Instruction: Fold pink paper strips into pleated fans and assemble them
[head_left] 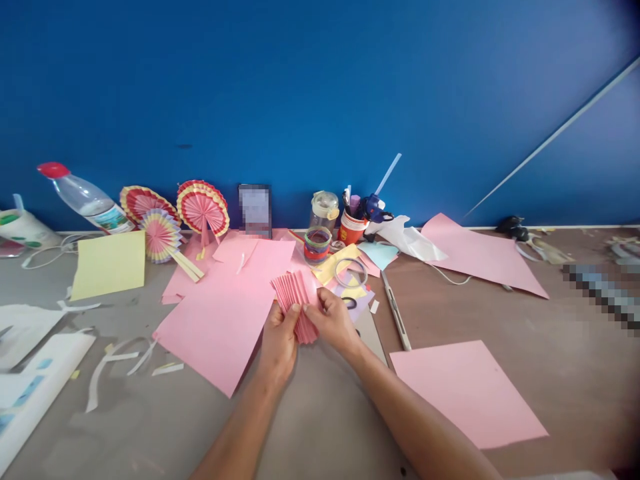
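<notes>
Between my two hands is a pink sheet of pleated paper (291,291), folded accordion-style into narrow ridges. My left hand (279,337) grips its left side, thumb pressed over the folds. On the right side my right hand (334,320) pinches it, the thumb close to the other thumb and the fingers curled behind. A flatter pink part shows by the right fingers. The undersides of the folds are hidden. Large pink sheets (220,327) lie just left of my hands, and a utility knife (396,312) rests to their right.
Finished paper fans (203,212) stand against the blue wall, near a tilted plastic bottle (90,200). At the back are a phone (255,210), a jar (325,208), a red cup (351,229) of pens and a tape roll (351,273). Another pink sheet (467,393) lies front right; paper strips (117,360) lie left.
</notes>
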`<action>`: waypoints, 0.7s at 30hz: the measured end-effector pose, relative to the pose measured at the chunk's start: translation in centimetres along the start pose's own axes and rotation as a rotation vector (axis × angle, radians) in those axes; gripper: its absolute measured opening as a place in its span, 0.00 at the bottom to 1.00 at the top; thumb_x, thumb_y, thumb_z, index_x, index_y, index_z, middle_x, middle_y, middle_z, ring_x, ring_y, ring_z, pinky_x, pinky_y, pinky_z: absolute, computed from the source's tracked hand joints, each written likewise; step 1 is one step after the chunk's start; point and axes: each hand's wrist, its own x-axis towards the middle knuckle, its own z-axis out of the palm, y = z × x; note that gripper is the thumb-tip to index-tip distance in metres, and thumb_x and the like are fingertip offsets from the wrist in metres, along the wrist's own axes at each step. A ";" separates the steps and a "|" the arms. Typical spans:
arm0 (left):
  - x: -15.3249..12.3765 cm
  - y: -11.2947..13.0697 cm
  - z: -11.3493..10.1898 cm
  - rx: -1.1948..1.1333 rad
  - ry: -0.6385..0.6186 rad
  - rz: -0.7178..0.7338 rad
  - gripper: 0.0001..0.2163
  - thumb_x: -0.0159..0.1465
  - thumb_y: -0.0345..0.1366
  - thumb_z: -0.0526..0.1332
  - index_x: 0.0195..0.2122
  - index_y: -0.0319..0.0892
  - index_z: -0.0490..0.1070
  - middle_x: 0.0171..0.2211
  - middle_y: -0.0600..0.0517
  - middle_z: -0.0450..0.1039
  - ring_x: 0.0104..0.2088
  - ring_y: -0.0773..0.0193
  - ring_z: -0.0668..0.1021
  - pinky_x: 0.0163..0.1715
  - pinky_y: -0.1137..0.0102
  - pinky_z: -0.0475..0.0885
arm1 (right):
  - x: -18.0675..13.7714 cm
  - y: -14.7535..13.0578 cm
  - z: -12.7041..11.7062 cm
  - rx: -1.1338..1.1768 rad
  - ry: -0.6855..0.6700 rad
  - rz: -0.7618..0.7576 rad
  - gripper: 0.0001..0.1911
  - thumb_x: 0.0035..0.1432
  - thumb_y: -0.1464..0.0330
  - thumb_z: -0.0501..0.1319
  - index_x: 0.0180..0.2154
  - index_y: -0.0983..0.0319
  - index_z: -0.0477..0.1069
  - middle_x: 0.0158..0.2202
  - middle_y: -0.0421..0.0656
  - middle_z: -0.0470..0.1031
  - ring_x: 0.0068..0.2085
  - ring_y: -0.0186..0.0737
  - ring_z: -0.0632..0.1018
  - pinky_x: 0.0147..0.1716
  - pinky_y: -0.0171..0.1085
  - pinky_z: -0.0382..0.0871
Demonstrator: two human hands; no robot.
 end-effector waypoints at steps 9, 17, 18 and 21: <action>-0.2 0.4 0.6 -0.115 0.022 -0.060 0.14 0.50 0.36 0.70 0.36 0.39 0.71 0.30 0.52 0.77 0.34 0.62 0.78 0.40 0.67 0.71 | -0.2 -0.4 0.3 -0.014 0.004 0.020 0.08 0.49 0.66 0.55 0.23 0.60 0.56 0.20 0.33 0.55 0.23 0.30 0.57 0.22 0.31 0.50; -0.4 0.8 1.1 -0.202 0.007 -0.111 0.14 0.49 0.36 0.71 0.35 0.40 0.73 0.32 0.51 0.77 0.36 0.61 0.79 0.43 0.66 0.71 | -0.1 -0.4 0.7 0.025 0.013 0.067 0.10 0.50 0.65 0.55 0.23 0.59 0.54 0.20 0.33 0.54 0.23 0.30 0.58 0.22 0.32 0.52; -0.4 0.9 1.1 -0.208 0.009 -0.114 0.14 0.49 0.36 0.71 0.35 0.40 0.73 0.31 0.51 0.77 0.36 0.61 0.79 0.44 0.66 0.71 | -0.1 -0.3 0.7 0.022 0.014 0.068 0.10 0.50 0.65 0.55 0.23 0.59 0.54 0.20 0.33 0.54 0.23 0.30 0.58 0.22 0.32 0.52; -0.4 0.8 1.1 -0.225 0.017 -0.121 0.13 0.48 0.35 0.71 0.34 0.39 0.73 0.32 0.51 0.77 0.35 0.63 0.78 0.44 0.66 0.71 | -0.2 -0.2 0.8 -0.002 0.026 0.073 0.10 0.51 0.65 0.55 0.23 0.59 0.54 0.20 0.32 0.55 0.23 0.31 0.59 0.22 0.32 0.52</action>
